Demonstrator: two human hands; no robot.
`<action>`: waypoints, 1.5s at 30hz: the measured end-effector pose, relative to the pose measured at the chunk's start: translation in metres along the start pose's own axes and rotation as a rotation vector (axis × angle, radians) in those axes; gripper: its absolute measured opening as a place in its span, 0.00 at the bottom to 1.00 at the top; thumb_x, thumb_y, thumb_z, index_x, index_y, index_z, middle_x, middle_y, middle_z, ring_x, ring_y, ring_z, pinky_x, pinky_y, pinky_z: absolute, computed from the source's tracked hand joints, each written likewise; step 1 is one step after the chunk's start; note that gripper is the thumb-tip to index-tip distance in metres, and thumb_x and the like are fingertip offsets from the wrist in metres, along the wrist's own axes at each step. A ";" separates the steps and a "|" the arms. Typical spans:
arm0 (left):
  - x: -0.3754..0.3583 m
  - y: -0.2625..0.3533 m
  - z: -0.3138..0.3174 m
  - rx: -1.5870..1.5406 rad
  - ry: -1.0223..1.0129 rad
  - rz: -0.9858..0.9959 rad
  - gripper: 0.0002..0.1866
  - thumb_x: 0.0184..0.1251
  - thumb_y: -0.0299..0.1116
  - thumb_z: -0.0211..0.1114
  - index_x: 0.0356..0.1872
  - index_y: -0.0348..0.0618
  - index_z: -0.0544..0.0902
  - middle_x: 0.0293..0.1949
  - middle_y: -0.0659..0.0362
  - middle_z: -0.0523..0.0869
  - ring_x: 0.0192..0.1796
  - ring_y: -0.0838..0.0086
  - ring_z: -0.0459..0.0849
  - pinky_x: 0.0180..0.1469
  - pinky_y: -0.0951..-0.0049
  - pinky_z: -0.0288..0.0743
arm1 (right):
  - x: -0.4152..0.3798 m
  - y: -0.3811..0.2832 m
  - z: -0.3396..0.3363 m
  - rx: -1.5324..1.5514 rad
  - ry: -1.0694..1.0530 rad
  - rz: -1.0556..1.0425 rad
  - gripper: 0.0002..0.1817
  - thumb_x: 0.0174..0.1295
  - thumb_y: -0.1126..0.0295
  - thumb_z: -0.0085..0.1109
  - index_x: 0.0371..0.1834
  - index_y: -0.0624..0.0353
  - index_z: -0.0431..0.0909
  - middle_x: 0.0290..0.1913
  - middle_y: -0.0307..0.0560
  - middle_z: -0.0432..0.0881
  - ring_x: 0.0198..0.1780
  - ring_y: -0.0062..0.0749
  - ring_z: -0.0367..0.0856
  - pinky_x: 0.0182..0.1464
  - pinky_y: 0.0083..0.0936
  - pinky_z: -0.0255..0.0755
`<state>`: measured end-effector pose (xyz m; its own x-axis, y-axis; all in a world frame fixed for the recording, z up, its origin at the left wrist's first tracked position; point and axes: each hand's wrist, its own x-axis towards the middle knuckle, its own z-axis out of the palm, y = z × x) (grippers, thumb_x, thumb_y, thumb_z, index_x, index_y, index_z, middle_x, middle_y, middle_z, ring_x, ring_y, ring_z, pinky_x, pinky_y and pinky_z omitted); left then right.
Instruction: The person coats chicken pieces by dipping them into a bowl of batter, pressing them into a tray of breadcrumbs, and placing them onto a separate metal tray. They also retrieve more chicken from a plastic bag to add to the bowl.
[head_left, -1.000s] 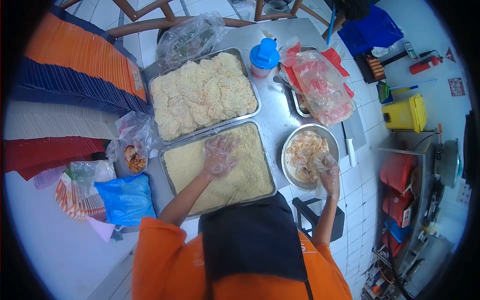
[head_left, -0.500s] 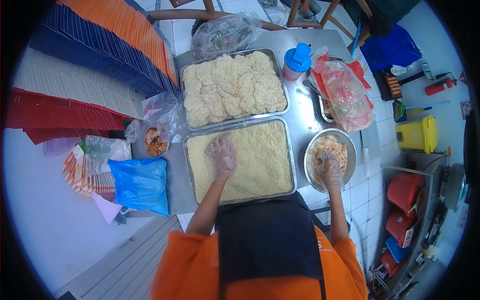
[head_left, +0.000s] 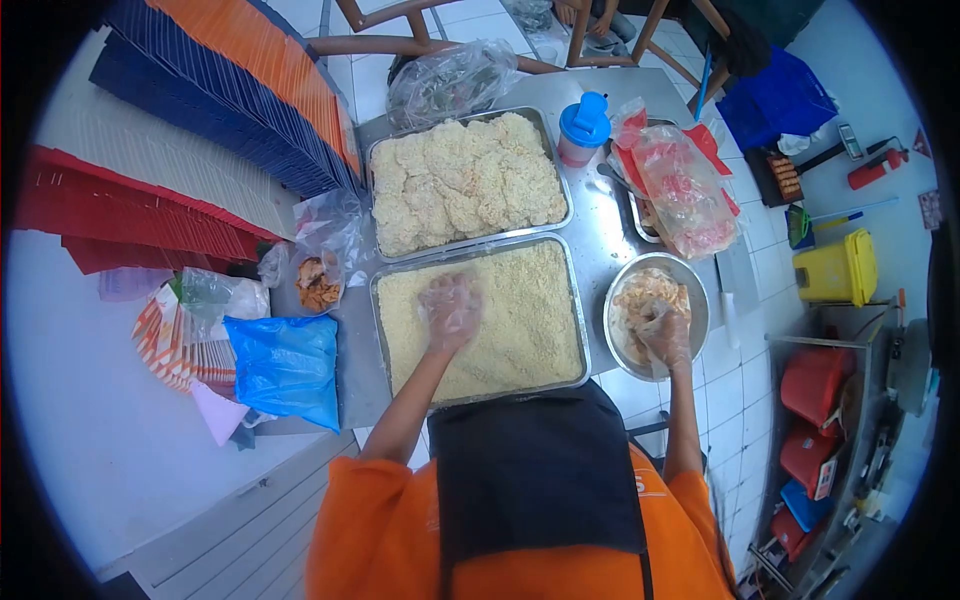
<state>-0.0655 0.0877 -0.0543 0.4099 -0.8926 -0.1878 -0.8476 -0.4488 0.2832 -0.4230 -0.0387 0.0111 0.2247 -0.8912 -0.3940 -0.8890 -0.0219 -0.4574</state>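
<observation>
My left hand (head_left: 450, 312), in a clear plastic glove, lies palm down on the pale breadcrumbs (head_left: 520, 320) in a metal tray (head_left: 584, 345). Its fingers are stretched out and hold nothing I can see. On the right, my gloved right hand (head_left: 667, 338) reaches into a round steel bowl (head_left: 612, 352) of wet, pale, coated meat pieces (head_left: 640, 295). Its fingers are curled together over the meat; what they grip is hidden. Behind the crumb tray, a second metal tray (head_left: 570, 205) is piled with crumb-coated pieces (head_left: 465, 180).
A blue-lidded cup (head_left: 583, 130) and a plastic bag with red marks (head_left: 685, 190) are at the back right. A knife (head_left: 728, 305) lies right of the bowl. At left are a bag of browned food pieces (head_left: 318, 285), a blue plastic bag (head_left: 285, 370) and stacked folded cartons (head_left: 200, 120).
My right hand has lifted slightly within the bowl and its fingers have curled in. My left hand has shifted a little right over the crumbs. The whole view has moved slightly.
</observation>
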 end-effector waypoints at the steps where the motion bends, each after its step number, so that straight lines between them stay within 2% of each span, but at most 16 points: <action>1: 0.000 0.010 -0.017 0.004 0.005 0.000 0.33 0.61 0.53 0.58 0.59 0.37 0.74 0.57 0.47 0.78 0.61 0.49 0.71 0.64 0.48 0.60 | -0.001 0.008 0.000 0.004 0.002 -0.004 0.13 0.50 0.70 0.66 0.38 0.63 0.82 0.41 0.61 0.83 0.46 0.49 0.82 0.52 0.37 0.75; 3: -0.003 0.026 -0.046 0.052 -0.371 -0.029 0.38 0.53 0.61 0.63 0.61 0.45 0.76 0.55 0.46 0.80 0.60 0.53 0.75 0.63 0.57 0.65 | 0.000 0.038 0.000 0.230 0.137 -0.279 0.13 0.51 0.73 0.66 0.40 0.62 0.81 0.40 0.51 0.84 0.42 0.38 0.83 0.49 0.33 0.76; 6: 0.010 -0.009 0.000 0.164 -0.504 0.141 0.54 0.40 0.77 0.63 0.60 0.40 0.74 0.48 0.45 0.84 0.58 0.51 0.79 0.63 0.51 0.66 | 0.001 0.068 0.004 0.737 0.077 -0.223 0.13 0.53 0.75 0.66 0.43 0.60 0.79 0.39 0.41 0.82 0.42 0.26 0.79 0.47 0.27 0.75; 10: 0.025 -0.016 -0.019 0.210 -0.595 0.353 0.53 0.40 0.76 0.64 0.61 0.42 0.74 0.54 0.45 0.80 0.60 0.54 0.77 0.63 0.53 0.68 | 0.000 0.069 -0.012 0.797 0.087 -0.204 0.14 0.55 0.75 0.65 0.44 0.56 0.77 0.40 0.35 0.79 0.42 0.20 0.75 0.45 0.22 0.72; 13: 0.016 -0.026 -0.031 -0.189 -0.484 0.380 0.48 0.41 0.64 0.74 0.60 0.38 0.74 0.56 0.44 0.78 0.59 0.57 0.77 0.65 0.60 0.68 | 0.001 0.077 -0.007 0.938 0.133 -0.142 0.14 0.55 0.73 0.66 0.45 0.56 0.76 0.39 0.35 0.79 0.42 0.20 0.76 0.47 0.22 0.72; 18: -0.011 -0.051 -0.033 -1.518 -0.630 0.149 0.47 0.39 0.67 0.73 0.60 0.49 0.75 0.65 0.49 0.69 0.68 0.57 0.66 0.68 0.42 0.58 | -0.010 0.043 -0.013 0.363 0.131 -0.108 0.23 0.55 0.64 0.70 0.53 0.58 0.75 0.46 0.46 0.81 0.48 0.35 0.79 0.53 0.28 0.73; 19: -0.023 -0.045 -0.046 -1.520 -0.629 0.141 0.47 0.39 0.67 0.73 0.60 0.49 0.75 0.65 0.49 0.69 0.68 0.57 0.66 0.68 0.42 0.58 | -0.009 0.041 -0.006 0.363 0.124 -0.106 0.23 0.55 0.64 0.70 0.53 0.58 0.75 0.46 0.46 0.81 0.48 0.35 0.79 0.53 0.28 0.73; 21: -0.049 -0.019 -0.089 -0.237 -0.312 0.389 0.49 0.41 0.68 0.71 0.63 0.48 0.72 0.66 0.46 0.67 0.72 0.52 0.59 0.69 0.37 0.50 | 0.001 0.037 0.009 -0.135 0.267 -0.047 0.28 0.51 0.55 0.71 0.52 0.60 0.77 0.46 0.58 0.82 0.50 0.47 0.81 0.54 0.39 0.72; 22: -0.061 -0.017 -0.080 -0.236 -0.310 0.385 0.49 0.41 0.68 0.71 0.63 0.48 0.72 0.66 0.46 0.67 0.72 0.52 0.59 0.69 0.37 0.50 | -0.002 0.022 0.007 -0.134 0.265 -0.051 0.28 0.51 0.55 0.71 0.52 0.60 0.77 0.46 0.58 0.82 0.50 0.47 0.81 0.54 0.39 0.72; 24: -0.087 -0.020 -0.048 0.305 -0.037 0.236 0.52 0.38 0.54 0.78 0.66 0.41 0.66 0.65 0.42 0.66 0.68 0.53 0.64 0.69 0.55 0.59 | -0.011 -0.003 0.002 -0.270 0.348 -0.140 0.30 0.52 0.52 0.69 0.53 0.61 0.76 0.48 0.60 0.81 0.52 0.52 0.79 0.56 0.41 0.71; 28: -0.100 -0.050 0.018 0.112 0.089 0.248 0.52 0.41 0.62 0.73 0.67 0.44 0.66 0.66 0.44 0.67 0.71 0.52 0.60 0.73 0.52 0.48 | 0.005 0.032 0.045 -0.236 0.496 -0.207 0.27 0.54 0.55 0.66 0.52 0.62 0.76 0.50 0.60 0.81 0.53 0.52 0.79 0.56 0.40 0.71; 31: -0.093 -0.060 0.039 -0.211 -0.050 0.047 0.49 0.41 0.56 0.75 0.65 0.43 0.68 0.68 0.43 0.63 0.71 0.50 0.58 0.72 0.54 0.51 | 0.023 0.055 0.055 -0.101 0.573 -0.280 0.23 0.55 0.59 0.63 0.51 0.62 0.77 0.49 0.60 0.81 0.52 0.51 0.79 0.55 0.39 0.71; 33: -0.090 -0.065 0.044 -0.340 0.042 0.016 0.42 0.42 0.46 0.76 0.61 0.37 0.72 0.63 0.45 0.73 0.65 0.59 0.72 0.64 0.65 0.68 | 0.032 0.058 0.050 -0.101 0.421 -0.257 0.22 0.57 0.62 0.61 0.52 0.63 0.76 0.47 0.63 0.81 0.52 0.52 0.80 0.54 0.40 0.72; 37: -0.073 -0.041 -0.006 -0.519 -0.078 -0.041 0.35 0.47 0.46 0.73 0.58 0.41 0.76 0.50 0.47 0.83 0.52 0.57 0.82 0.59 0.64 0.73 | 0.013 0.041 0.012 -0.160 0.205 -0.134 0.22 0.57 0.63 0.63 0.51 0.64 0.77 0.44 0.67 0.81 0.50 0.54 0.81 0.53 0.41 0.74; 43: -0.023 0.018 -0.027 -0.327 -0.128 0.126 0.28 0.54 0.48 0.68 0.50 0.38 0.80 0.43 0.47 0.86 0.48 0.59 0.84 0.54 0.61 0.76 | 0.021 0.056 0.006 0.025 0.116 -0.093 0.25 0.53 0.64 0.68 0.50 0.71 0.78 0.43 0.68 0.82 0.49 0.54 0.82 0.51 0.41 0.75; 45: 0.000 0.019 -0.008 -0.252 -0.112 0.381 0.18 0.55 0.42 0.66 0.43 0.43 0.84 0.40 0.48 0.86 0.43 0.58 0.85 0.53 0.63 0.77 | 0.018 0.058 0.009 0.173 0.164 -0.132 0.24 0.54 0.64 0.67 0.49 0.72 0.78 0.43 0.65 0.83 0.48 0.53 0.82 0.51 0.40 0.75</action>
<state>-0.0793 0.0790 -0.0412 0.0343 -0.9918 -0.1228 -0.8168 -0.0986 0.5684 -0.4673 -0.0521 -0.0294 0.2542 -0.9475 -0.1940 -0.7718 -0.0778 -0.6311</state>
